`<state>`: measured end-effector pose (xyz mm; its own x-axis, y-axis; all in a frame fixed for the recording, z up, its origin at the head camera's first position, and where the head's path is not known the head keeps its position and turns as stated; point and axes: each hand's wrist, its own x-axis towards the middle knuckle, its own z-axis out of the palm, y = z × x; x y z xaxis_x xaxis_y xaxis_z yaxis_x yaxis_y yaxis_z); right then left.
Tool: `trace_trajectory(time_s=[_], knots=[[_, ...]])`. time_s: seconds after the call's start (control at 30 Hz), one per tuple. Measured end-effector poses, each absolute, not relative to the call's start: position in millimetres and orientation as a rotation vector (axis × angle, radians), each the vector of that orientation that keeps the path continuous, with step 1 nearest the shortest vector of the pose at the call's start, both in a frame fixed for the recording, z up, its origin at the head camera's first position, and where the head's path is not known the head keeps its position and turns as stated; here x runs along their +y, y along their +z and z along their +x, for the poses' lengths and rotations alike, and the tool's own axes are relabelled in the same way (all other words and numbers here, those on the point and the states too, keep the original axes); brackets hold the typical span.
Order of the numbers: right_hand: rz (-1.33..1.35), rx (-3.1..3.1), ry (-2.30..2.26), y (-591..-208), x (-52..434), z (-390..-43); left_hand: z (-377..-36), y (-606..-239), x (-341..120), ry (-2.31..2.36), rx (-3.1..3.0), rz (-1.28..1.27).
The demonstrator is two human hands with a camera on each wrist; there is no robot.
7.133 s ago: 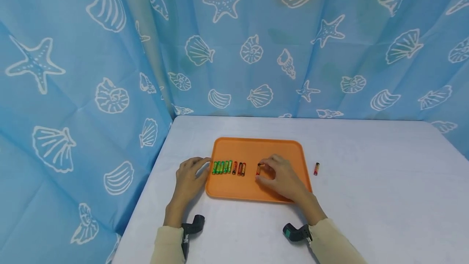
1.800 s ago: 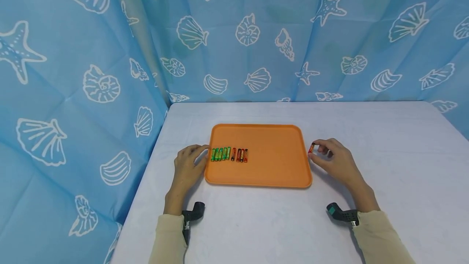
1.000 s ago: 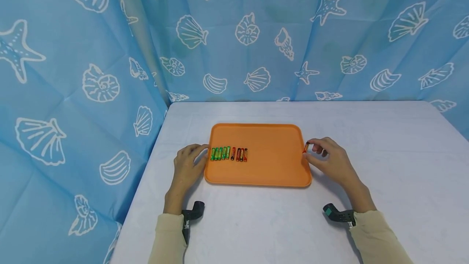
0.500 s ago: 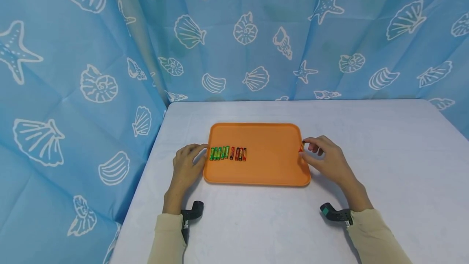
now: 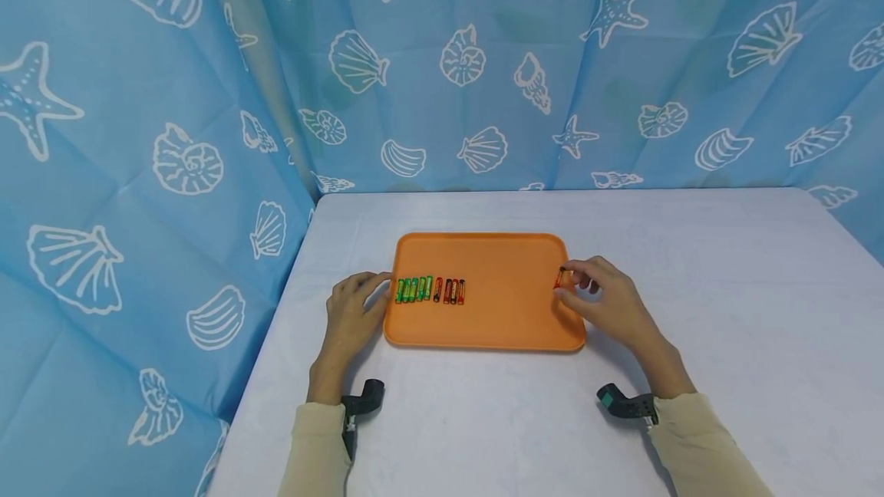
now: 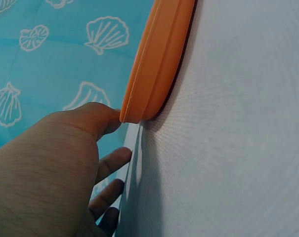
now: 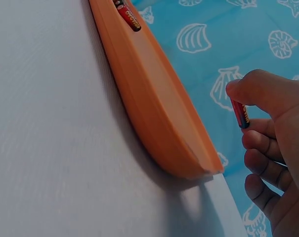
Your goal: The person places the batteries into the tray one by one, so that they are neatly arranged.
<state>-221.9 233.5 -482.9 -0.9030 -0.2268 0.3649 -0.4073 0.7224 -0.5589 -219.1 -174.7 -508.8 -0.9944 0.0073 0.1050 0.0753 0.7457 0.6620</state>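
On an orange tray (image 5: 511, 320) lie several green batteries (image 5: 413, 290) side by side at the left, followed by several red-and-black batteries (image 5: 453, 291) in the same row. My right hand (image 5: 599, 299) pinches a red-and-black battery (image 5: 559, 277) between thumb and index finger, over the tray's right side. In the right wrist view that battery (image 7: 240, 113) hangs tilted from the fingertips, the other fingers loosely bent. My left hand (image 5: 352, 314) is at the tray's left rim, its thumb tip against the tray wall (image 6: 154, 69) in the left wrist view.
The tray sits on a table with a white cloth (image 5: 483, 413). A blue curtain (image 5: 483, 60) with white shell prints hangs behind the table and along its left side. Each wrist wears a black camera mount (image 5: 625, 403).
The lone battery earlier on the cloth right of the tray is now in my right hand, carried left over the tray's rim. Another red battery has joined the row. My left hand stays put.
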Motion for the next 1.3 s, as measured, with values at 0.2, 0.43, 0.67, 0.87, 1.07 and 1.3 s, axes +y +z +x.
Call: trace_trajectory(time_s=[0.2,0.43,0.67,0.87,1.07,1.3], knots=[[0.530,-2.650,0.963,-479,228,-224,-218,-509,-175,-1.096,-2.833,-0.074],[0.577,-2.649,1.001,-475,220,-228,-217,-508,-174,-1.099,-2.836,-0.068],[0.557,-2.663,1.005,-474,215,-227,-218,-508,-174,-1.092,-2.813,-0.077],[0.563,-2.674,1.025,-475,209,-227,-219,-509,-175,-1.091,-2.836,-0.076],[0.595,-2.665,1.041,-475,202,-230,-218,-509,-175,-1.099,-2.843,-0.068],[0.616,-2.683,1.059,-477,195,-231,-219,-509,-175,-1.096,-2.823,-0.101]])
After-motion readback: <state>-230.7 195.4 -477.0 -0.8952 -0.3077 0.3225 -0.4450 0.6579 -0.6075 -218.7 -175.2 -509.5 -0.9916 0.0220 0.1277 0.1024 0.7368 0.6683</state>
